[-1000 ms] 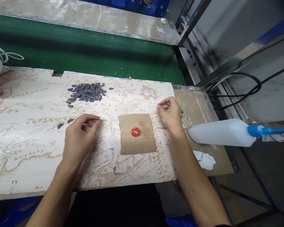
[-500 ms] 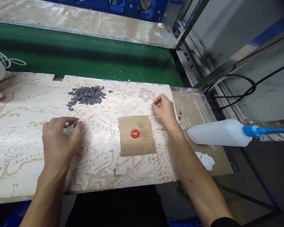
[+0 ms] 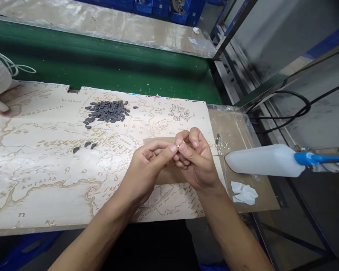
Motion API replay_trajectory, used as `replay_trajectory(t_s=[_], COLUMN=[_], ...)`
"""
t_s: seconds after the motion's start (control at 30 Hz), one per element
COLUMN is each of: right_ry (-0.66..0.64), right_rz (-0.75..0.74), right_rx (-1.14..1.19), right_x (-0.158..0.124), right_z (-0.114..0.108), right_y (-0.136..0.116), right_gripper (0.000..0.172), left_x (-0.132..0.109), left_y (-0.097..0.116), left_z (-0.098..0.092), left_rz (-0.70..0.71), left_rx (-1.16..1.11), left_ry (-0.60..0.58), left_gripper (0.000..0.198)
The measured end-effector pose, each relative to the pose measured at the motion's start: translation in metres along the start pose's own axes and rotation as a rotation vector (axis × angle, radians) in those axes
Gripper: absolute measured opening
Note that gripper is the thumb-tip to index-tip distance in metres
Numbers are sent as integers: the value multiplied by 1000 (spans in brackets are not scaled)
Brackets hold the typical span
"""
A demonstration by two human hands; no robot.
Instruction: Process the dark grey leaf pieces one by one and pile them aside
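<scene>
Several blue bins stand farthest off, one holding blurred oddments; a bottle, contents unclear, is at right. Over the card, left hand and right hand meet, fingertips pinching a pale bit between them, neither nearer, its long axis too small to read.

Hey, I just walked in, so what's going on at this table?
A person's left hand and right hand meet above a brown square, with a tiny pale piece at their pinched fingertips, too small to identify. On the map-printed sheet beyond them lie a heap of dark grey pieces and a scatter of small pale bits. A white bottle with a blue nozzle is off to the right.
</scene>
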State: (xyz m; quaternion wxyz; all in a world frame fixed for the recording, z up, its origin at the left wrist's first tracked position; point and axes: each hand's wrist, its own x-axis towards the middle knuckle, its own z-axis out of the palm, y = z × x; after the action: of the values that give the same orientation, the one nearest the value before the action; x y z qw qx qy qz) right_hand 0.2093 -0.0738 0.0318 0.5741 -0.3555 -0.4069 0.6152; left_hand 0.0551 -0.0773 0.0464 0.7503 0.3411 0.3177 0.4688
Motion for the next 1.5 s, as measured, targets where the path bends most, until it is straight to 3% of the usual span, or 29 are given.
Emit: replay_trajectory(t_s=[0.17,0.33,0.6,0.7,0.8,0.87,0.97,1.37,1.5], right_ry=[79,120,97,104,110,85,30,-54,1], right_rz=[-75,-149,-73,-107,-133,-123,-106,-183,-189], right_rx=[-121,-240,-336,-428,-528,-586,-629,-805,-794], right_x=[-7,-11,-10,-13,-18,-22,-28,-32,-34], right_z=[-2,0,-7,-15,-23,-25,-24,-25,-27], right_y=[6,8,12,17,21,23,27,30,25], right_gripper=[54,42,41,38,34,33,32,31,31], left_x=[-1,1,-3,3,23,40,61,76,79], left_y=[-4,-14,-16,-12,-2,6,15,18,22], left_z=[-10,-22,-35,-54,-86,-107,-130,-144,-146], left_rz=[-32,41,84,184,382,415,405,384,364], left_rx=[27,167,439,718,1188,1435,1606,1644,1641], left_ry=[58,149,156,180,356,477,571,589,588], left_gripper=[25,13,20,17,12,23,29,28,24])
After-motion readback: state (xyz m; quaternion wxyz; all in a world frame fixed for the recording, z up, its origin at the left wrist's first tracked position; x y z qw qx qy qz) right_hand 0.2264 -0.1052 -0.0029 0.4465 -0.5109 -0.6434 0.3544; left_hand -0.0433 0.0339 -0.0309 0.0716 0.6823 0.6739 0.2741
